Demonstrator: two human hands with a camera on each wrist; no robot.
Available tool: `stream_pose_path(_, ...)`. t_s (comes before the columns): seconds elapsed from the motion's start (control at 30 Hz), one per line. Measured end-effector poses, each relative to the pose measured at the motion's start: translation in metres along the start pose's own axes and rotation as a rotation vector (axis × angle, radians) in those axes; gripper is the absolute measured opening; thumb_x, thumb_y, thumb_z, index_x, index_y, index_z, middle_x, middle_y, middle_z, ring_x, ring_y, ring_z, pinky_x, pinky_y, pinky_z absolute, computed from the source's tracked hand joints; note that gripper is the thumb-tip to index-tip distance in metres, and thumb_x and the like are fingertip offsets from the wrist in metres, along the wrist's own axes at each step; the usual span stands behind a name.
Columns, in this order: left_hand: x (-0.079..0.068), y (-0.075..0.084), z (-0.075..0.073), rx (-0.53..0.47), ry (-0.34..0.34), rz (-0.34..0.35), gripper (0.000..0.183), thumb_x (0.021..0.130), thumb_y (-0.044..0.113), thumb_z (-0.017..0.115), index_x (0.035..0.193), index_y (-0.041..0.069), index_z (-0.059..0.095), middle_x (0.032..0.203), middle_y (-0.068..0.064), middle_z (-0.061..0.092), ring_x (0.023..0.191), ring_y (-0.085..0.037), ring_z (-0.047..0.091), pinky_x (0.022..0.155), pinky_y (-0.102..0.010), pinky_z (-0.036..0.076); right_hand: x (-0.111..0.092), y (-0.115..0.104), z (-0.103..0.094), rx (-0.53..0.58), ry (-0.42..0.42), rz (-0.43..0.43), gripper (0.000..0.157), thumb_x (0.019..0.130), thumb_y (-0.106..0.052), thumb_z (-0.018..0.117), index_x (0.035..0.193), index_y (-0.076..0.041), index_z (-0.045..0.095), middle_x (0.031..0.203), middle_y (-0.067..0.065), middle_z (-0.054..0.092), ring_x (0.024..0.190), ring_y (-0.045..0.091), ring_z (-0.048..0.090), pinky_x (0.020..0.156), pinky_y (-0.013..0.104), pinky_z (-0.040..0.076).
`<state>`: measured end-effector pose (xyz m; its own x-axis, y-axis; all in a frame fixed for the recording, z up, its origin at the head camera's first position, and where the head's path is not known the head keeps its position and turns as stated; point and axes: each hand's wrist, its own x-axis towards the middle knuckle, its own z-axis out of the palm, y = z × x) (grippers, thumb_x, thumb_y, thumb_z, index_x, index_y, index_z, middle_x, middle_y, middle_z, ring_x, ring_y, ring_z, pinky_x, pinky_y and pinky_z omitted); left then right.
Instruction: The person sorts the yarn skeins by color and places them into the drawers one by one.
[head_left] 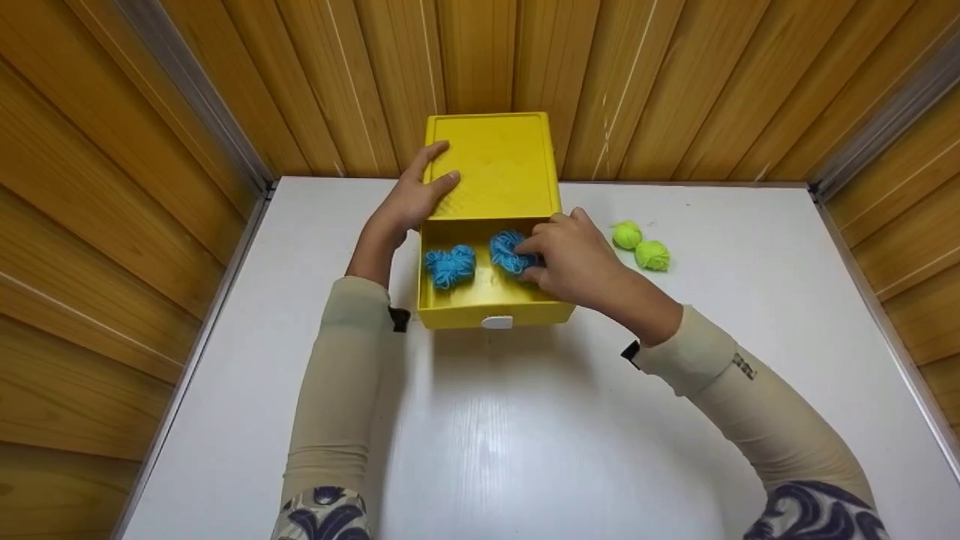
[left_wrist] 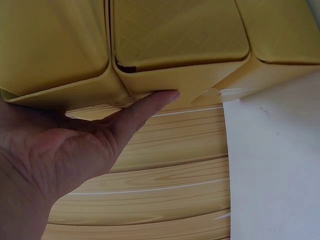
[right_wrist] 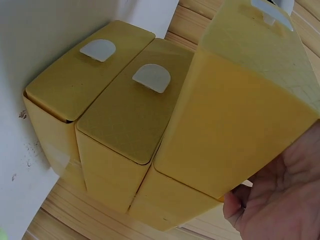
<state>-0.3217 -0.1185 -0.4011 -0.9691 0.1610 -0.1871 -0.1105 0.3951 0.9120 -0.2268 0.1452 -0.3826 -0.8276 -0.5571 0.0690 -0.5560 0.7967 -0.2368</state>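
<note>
Centre frame, a blue yarn bundle (head_left: 451,266) lies in your open yellow drawer (head_left: 457,317); beside it, your right grip (head_left: 576,259) pinches a second bundle (head_left: 505,251); two lime-green yarn balls (head_left: 652,256) sit centre-right; upper centre, your left grip (head_left: 411,199) rests, fingers spread, on the yellow cabinet (head_left: 499,165)

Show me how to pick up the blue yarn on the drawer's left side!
I'd come from above and pinch the left blue yarn across its middle: it's a loose, lumpy bundle low inside the drawer, walled at the sides but open on top.
</note>
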Motion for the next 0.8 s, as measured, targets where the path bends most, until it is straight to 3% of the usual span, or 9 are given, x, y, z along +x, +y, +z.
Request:
stream_pose_path(0.4, 0.0001, -0.0013, 0.0007, 0.027, 0.006, -0.012, 0.064, 0.108, 0.053, 0.055, 0.164, 0.052, 0.026, 0.181, 0.002, 0.015, 0.165, -0.029, 0.022, 0.132, -0.061, 0.02, -0.0008, 0.0022, 0.0023, 0.039, -0.015, 0.01, 0.035, 0.093, -0.035, 0.084, 0.124, -0.017, 0.082, 0.11, 0.008, 0.079, 0.104, 0.031, 0.063, 0.084, 0.043, 0.032)
stream_pose_path(0.8, 0.0011, -0.0017, 0.0021, 0.017, -0.003, 0.022, 0.064, 0.108, 0.053, 0.056, 0.165, 0.05, 0.027, 0.18, 0.0, 0.017, 0.162, -0.031, 0.027, 0.129, -0.062, 0.027, -0.0053, 0.0059, 0.0007, 0.132, 0.018, 0.025, 0.037, 0.093, -0.036, 0.084, 0.124, -0.016, 0.081, 0.114, 0.006, 0.08, 0.107, 0.03, 0.063, 0.09, 0.044, 0.033)
